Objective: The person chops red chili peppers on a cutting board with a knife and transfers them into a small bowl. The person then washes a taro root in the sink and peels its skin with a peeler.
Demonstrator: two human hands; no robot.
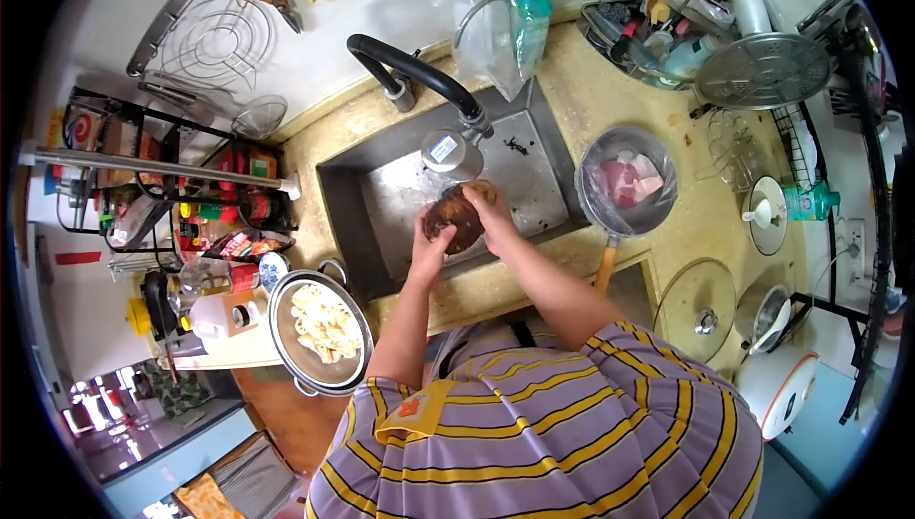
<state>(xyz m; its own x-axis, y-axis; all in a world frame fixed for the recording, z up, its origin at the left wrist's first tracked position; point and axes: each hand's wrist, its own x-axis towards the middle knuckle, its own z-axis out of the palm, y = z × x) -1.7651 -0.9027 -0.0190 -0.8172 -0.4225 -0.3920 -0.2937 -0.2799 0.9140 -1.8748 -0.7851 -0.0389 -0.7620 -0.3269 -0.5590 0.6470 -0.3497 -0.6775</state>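
- From where I stand, the person is at the near edge of the sink (386, 209), both hands over its basin.
- The dark brown lump (456, 220) is held above the basin, toward the sink's near side, just below the faucet head (453, 153); I can't tell what it is.
- The left hand (431, 247) is curled round the lump's left side, thumb lying over it.
- The right hand (491, 214) grips the opposite side, fingers bent over the top.
- If the lump is as slick as its shine suggests, a loose grip could let it drop into the sink.
- Dark scraps (516, 145) lie on the sink floor; enough of them, I'd judge, could clog a drain.
- The saucepan (658, 226) with the bagged meat (629, 182) sits just right of the sink, so splashes might reach it.
- Its wooden handle (605, 266) points to the sink's near side, where a swinging right elbow could knock it.
- Left of the sink, the metal pot (329, 373) of pale pieces (324, 322) could catch drips too.
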